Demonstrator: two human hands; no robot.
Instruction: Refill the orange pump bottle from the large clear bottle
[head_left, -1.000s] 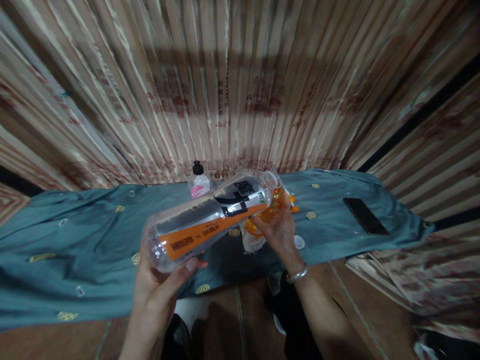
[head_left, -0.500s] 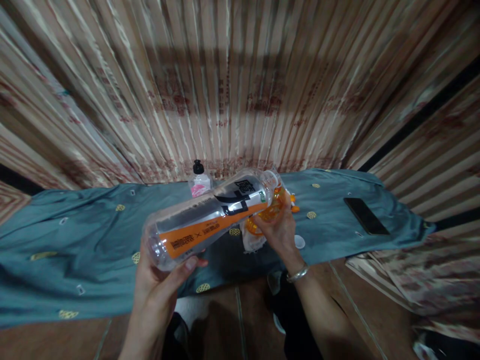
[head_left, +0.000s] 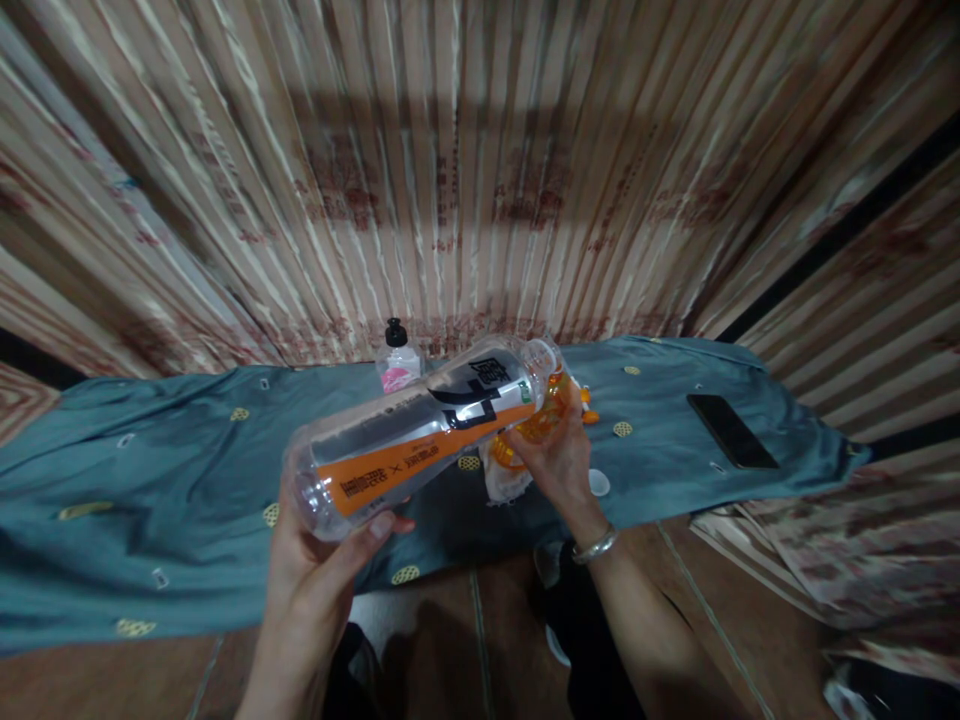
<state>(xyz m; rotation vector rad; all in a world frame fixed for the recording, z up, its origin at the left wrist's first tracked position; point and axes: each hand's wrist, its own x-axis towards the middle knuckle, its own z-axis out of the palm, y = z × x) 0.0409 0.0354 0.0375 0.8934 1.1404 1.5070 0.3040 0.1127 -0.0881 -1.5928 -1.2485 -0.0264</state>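
Note:
A large clear plastic bottle (head_left: 420,430) with an orange and black label lies tilted across the view, its mouth higher and to the right. My left hand (head_left: 319,560) is closed around its base end. The bottle's open neck rests at the top of an orange see-through container (head_left: 551,405), which my right hand (head_left: 561,455) grips with the fingers wrapped round it. Whether any liquid passes between them cannot be made out. Below the orange container sits a whitish, crumpled-looking thing (head_left: 506,485), partly hidden. A small round white cap (head_left: 598,483) lies beside my right wrist.
A teal patterned cloth (head_left: 187,480) covers the table. Behind the bottle stands a pump-top bottle (head_left: 400,365) with a black top and pink label. Small orange and white pieces (head_left: 589,408) lie past my right hand. A dark phone (head_left: 731,430) rests at the right. Pleated curtains (head_left: 450,200) surround the table.

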